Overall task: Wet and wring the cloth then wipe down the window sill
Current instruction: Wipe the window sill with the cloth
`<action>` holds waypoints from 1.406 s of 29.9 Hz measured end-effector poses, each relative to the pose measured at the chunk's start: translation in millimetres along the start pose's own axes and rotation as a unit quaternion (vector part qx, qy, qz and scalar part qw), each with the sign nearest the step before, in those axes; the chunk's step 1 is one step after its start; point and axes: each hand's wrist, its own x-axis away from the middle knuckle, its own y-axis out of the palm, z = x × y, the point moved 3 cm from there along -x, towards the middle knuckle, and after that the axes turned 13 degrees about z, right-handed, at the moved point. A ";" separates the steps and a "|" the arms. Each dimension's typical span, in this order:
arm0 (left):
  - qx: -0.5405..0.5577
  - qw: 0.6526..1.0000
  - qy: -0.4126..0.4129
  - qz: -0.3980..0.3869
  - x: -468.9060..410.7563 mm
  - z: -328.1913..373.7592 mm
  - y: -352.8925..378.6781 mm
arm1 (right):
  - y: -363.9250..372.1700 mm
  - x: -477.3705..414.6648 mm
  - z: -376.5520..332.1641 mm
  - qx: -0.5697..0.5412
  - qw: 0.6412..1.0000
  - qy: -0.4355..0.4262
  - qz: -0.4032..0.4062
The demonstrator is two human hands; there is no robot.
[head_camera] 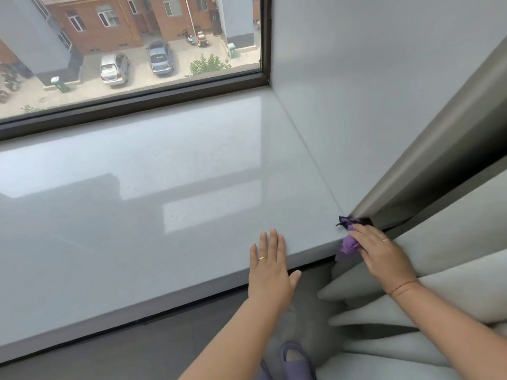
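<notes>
Sill point(164, 187) glossy, pale, under a dark-framed window point(131, 102); grey curtain point(411, 165) at right; left hand point(270, 270) lay flat, fingers spread, on sill's front edge; right hand point(384, 253) pressed purple cloth point(349, 244), fingers closed over it, at sill's right front corner.

Crumpled purple cloth point(349, 242) sits at the glossy pale window sill's point(164, 201) front right corner.

Wide open across the window sill point(137, 201), bare from the window frame point(131, 105) down to the front edge. Blocked at the sill's right end by the side wall point(370, 105) and the curtain point(439, 165), folds crowding the front corner. Partly taken near that corner by the left hand point(270, 272), flat on the sill edge.
</notes>
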 end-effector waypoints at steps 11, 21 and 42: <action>0.027 0.996 -0.033 0.072 4.9 0.5 8.5 | 8.2 19.5 -10.3 -0.022 0.995 -0.062 0.072; -0.055 0.983 -0.129 0.117 55.0 -105.5 -6.4 | 61.8 -9.5 -133.8 -0.057 0.939 -0.337 -0.040; -0.073 0.918 -0.363 0.139 179.9 -309.2 -38.2 | 116.7 -15.8 -412.4 -0.042 0.880 -0.457 -0.121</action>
